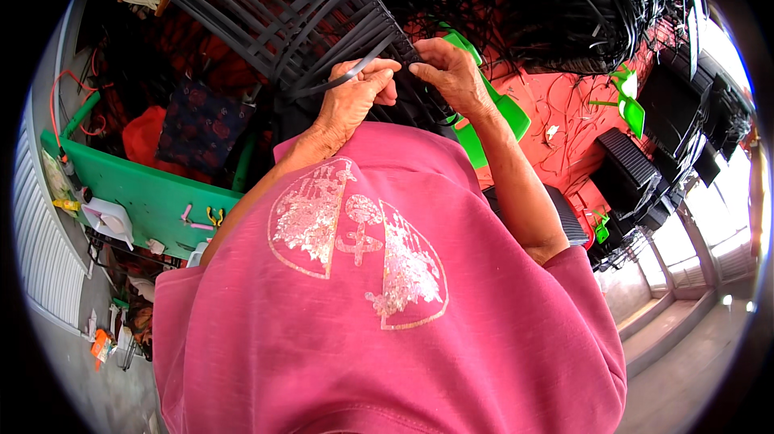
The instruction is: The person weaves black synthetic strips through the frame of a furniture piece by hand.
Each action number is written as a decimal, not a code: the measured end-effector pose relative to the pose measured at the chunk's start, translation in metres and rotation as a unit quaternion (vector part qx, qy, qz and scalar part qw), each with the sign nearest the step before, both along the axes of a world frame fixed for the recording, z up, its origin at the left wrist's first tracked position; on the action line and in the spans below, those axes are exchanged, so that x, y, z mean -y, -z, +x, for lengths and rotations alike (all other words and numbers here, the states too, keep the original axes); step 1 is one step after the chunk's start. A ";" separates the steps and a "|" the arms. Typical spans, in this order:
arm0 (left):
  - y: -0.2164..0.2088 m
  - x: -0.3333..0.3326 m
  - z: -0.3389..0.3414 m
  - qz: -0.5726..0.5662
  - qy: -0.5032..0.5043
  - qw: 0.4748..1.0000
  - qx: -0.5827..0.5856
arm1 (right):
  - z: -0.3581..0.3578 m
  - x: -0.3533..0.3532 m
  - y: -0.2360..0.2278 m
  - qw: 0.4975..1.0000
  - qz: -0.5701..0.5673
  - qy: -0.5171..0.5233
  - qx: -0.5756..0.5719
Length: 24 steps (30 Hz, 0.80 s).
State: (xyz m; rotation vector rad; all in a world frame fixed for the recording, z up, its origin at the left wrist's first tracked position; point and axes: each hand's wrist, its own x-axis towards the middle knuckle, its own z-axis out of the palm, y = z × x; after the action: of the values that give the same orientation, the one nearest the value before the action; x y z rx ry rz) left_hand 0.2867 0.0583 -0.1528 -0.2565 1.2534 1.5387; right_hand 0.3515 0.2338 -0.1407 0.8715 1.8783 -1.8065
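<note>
A woven frame of dark grey flat strips (266, 11) stands in front of me, with open slats on its left side and a close weave toward its right edge. My left hand (353, 103) is at its near side, fingers curled together around a loose grey strip (367, 61) that arches up toward the weave. Just right of it, my right hand (455, 75) is closed in a pinch at the frame's right edge. What lies between its thumb and forefinger is too small to make out.
A large heap of black strips (597, 15) lies at the far right on a red floor (548, 112). Green plastic pieces (508, 116) sit beside my right forearm. Dark stacked woven pieces (629, 160) stand at right. A green bench panel (153, 196) with pliers (215, 216) is at left.
</note>
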 end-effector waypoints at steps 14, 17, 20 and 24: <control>0.008 -0.005 0.021 -0.213 0.000 0.925 -0.316 | -0.024 0.031 0.004 0.914 0.319 -0.249 -0.027; 0.005 -0.008 0.020 -0.194 -0.034 0.948 -0.249 | -0.030 0.041 0.012 0.890 0.365 -0.271 -0.015; -0.014 0.001 0.008 -0.099 -0.065 0.993 -0.018 | -0.013 0.038 0.028 0.962 0.223 -0.156 -0.023; -0.031 0.024 -0.005 -0.070 0.080 0.992 -0.060 | -0.014 0.032 0.007 0.990 0.133 -0.052 -0.012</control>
State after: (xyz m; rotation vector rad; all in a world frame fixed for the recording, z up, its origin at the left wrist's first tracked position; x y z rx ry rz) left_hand 0.2819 0.0341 -0.1219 -0.1511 1.4448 1.3465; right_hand 0.3377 0.2015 -0.1475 0.8244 2.1725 -1.5361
